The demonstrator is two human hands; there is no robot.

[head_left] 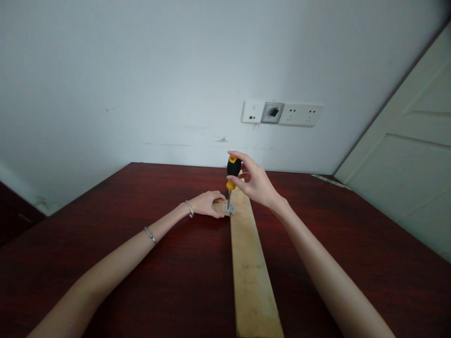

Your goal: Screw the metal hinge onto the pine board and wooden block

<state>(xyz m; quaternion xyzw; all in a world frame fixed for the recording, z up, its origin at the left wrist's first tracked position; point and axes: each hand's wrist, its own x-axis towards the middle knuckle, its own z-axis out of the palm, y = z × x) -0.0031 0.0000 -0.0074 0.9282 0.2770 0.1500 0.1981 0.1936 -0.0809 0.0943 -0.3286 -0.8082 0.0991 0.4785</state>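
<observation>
My right hand [255,180] grips the black and yellow handle of a screwdriver [234,168], which stands nearly upright. Its metal shaft points down to a small silver hinge [230,208]; whether a screw sits under the tip is too small to tell. The hinge lies across the joint between a long wooden board [251,263] and a short wood block [220,206] at its left edge. With thumb and fingers around the block, my left hand [206,204] holds it against the board. Two silver bracelets are on my left arm.
The board lies lengthwise on a dark red wooden table [158,291]. Behind the table rises a white wall with a row of sockets [301,115] and a black plug [274,111]. A pale panelled door [416,150] stands at the right. A thin strip [331,181] lies near the table's back right edge.
</observation>
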